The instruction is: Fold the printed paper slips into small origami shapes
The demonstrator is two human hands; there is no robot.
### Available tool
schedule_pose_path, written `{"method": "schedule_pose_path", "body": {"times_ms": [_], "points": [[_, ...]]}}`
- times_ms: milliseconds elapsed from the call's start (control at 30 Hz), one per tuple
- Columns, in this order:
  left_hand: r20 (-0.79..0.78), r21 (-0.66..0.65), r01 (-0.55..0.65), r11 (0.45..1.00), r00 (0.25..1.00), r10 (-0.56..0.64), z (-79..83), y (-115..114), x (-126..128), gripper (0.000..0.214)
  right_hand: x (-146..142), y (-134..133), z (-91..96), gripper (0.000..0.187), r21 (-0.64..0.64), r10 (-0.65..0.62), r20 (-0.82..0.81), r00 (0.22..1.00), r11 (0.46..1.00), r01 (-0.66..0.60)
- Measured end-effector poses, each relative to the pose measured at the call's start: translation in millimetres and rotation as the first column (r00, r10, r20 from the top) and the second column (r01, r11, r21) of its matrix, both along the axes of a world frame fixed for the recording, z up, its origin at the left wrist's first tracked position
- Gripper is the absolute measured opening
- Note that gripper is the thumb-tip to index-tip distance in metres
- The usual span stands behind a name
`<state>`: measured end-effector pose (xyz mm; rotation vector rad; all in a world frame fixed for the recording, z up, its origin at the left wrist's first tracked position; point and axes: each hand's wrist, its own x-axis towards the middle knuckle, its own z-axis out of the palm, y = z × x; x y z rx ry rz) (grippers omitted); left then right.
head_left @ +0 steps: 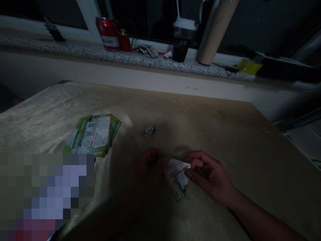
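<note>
– At the near part of the bench, held what, and how?
– Held a folded sheet between both hands. With the right hand, pinched the right corner, thumb to fingers; with the left hand, in deep shadow, pinched the left corner.
– At which step?
– Judged midway through folding; next, probably called for aligning edges and pressing the crease.
– On what surface, in what room?
– Worked on a pale, partly wrinkled top, under dim light. Noted beyond: a speckled sill below dark windows.
</note>
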<state>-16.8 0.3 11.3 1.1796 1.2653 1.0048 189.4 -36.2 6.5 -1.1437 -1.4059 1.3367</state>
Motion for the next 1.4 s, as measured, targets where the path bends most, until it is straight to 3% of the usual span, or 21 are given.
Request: {"method": "schedule_pose_path", "body": {"times_ms": [100,200,300,400,533,667,767,967,1100,1400], "points": [[-0.029,0.045,0.06,0.997,0.998,-0.059,-3.6,-1,-2,0.013,0,3,-1.5,0.024,0.044,-0.088,-0.016,0.996,0.995,0.089],[-0.219,0.137,0.165,0.977,0.967,-0.133,-9.2,-6,-7,0.014,3,8,-3.1,0.024,0.069,-0.134,0.014,0.991,0.989,0.133],[-0.51,0.182,0.362,0.914,0.83,-0.227,-11.4,-13,-13,0.017,8,11,-5.5,0.015,0.119,-0.165,0.127,0.978,0.982,0.15],[-0.67,0.195,0.505,0.841,0.695,-0.262,-9.5,-14,-17,0.024,12,13,-6.7,0.009,0.186,-0.139,0.33,0.934,0.979,0.08],[-0.762,0.086,0.619,0.78,0.545,-0.348,-5.5,-7,-20,0.04,14,14,-1.3,0.011,0.31,-0.144,0.487,0.861,0.951,-0.017],[-0.8,0.044,0.651,0.758,0.478,-0.364,-6.3,-2,-25,0.049,20,13,6.2,0.011,0.384,-0.144,0.509,0.849,0.921,-0.074],[-0.822,0.106,0.678,0.727,0.472,-0.32,-9.2,-2,-29,0.045,28,13,8.2,0.006,0.384,-0.086,0.546,0.833,0.91,-0.158],[-0.827,0.228,0.722,0.653,0.498,-0.261,-6.6,-3,-28,0.029,31,14,8.5,0.024,0.359,0.015,0.656,0.754,0.873,-0.33],[-0.83,0.232,0.732,0.641,0.493,-0.262,-5.3,-3,-26,0.037,26,15,5.9,0.023,0.332,0.073,0.688,0.722,0.852,-0.404],[-0.811,0.299,0.723,0.623,0.537,-0.233,-11.1,-1,-27,0.023,24,16,4.9,0.016,0.352,0.069,0.723,0.687,0.82,-0.452]]}}
